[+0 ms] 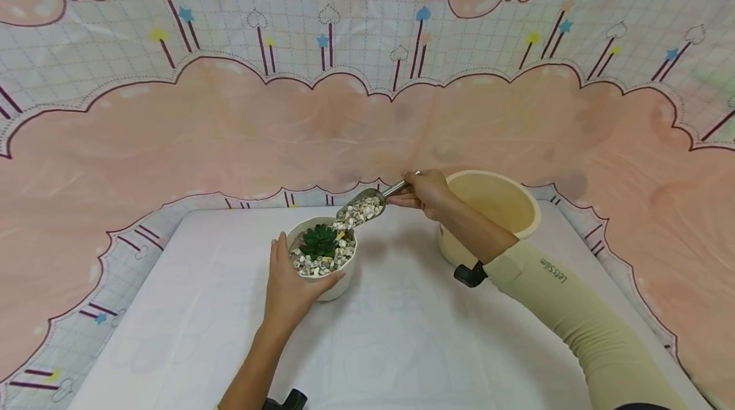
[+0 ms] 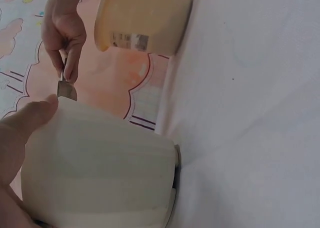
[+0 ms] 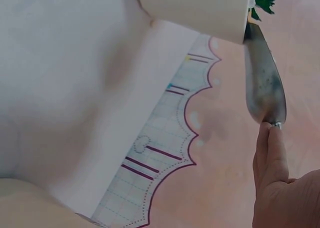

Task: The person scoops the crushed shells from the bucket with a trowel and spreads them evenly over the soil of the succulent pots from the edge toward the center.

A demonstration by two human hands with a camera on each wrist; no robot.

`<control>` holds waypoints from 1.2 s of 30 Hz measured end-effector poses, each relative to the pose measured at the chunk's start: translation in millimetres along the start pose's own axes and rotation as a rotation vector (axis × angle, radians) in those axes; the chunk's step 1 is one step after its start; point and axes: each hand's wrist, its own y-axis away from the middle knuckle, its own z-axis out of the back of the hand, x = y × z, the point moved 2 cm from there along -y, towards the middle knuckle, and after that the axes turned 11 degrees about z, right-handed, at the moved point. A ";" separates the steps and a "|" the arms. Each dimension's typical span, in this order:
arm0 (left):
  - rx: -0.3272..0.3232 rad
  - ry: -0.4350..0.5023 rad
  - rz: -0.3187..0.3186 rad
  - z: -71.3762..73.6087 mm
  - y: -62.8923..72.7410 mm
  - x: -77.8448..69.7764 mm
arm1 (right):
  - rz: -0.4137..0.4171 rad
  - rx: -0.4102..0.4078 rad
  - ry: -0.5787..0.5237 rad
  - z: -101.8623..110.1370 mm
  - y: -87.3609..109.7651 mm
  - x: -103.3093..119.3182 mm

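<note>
Resting against left-hand fingers: white pot, scoop above.

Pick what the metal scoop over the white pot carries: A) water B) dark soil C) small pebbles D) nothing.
C: in the head view the metal scoop, held by the right hand, is heaped with small pebbles like those around the succulent in the white pot.

Scoop handle buried inside right hand. Pot base cut by frame edge under left hand.
</note>
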 end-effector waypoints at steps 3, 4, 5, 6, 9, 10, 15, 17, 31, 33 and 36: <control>-0.011 -0.003 -0.026 -0.5 -2.6 2.7 | 0.009 -0.002 -0.003 -0.4 -0.8 0.5; -0.010 -0.002 -0.038 0.1 -4.0 4.0 | 0.012 -0.003 -0.001 -0.6 -0.9 0.7; -0.005 0.001 -0.048 0.7 -5.7 5.3 | 0.016 -0.003 -0.001 -0.7 -1.0 0.9; 0.002 0.003 -0.057 1.6 -7.6 6.8 | 0.022 -0.002 0.002 -0.9 -0.9 1.1; 0.039 -0.001 -0.074 4.5 -12.8 10.5 | 0.033 -0.002 0.009 -1.2 -0.5 1.6; 0.053 0.002 -0.074 5.4 -14.1 11.4 | 0.035 -0.002 0.010 -1.2 -0.3 1.7; 0.095 -0.004 -0.067 8.0 -15.5 11.0 | 0.028 -0.004 0.007 -0.3 0.1 0.8; 0.088 -0.003 -0.049 7.7 -12.7 7.8 | 0.027 -0.004 0.007 0.3 -0.6 -0.2; 0.010 -0.031 -0.038 1.5 -8.9 1.9 | 0.049 0.005 0.027 0.6 -2.3 1.8; 0.029 -0.027 -0.045 2.5 -10.8 3.6 | 0.049 0.003 0.028 0.8 -2.2 2.0; 0.050 -0.025 -0.056 4.4 -12.0 4.4 | 0.045 0.001 0.022 1.0 -2.2 2.1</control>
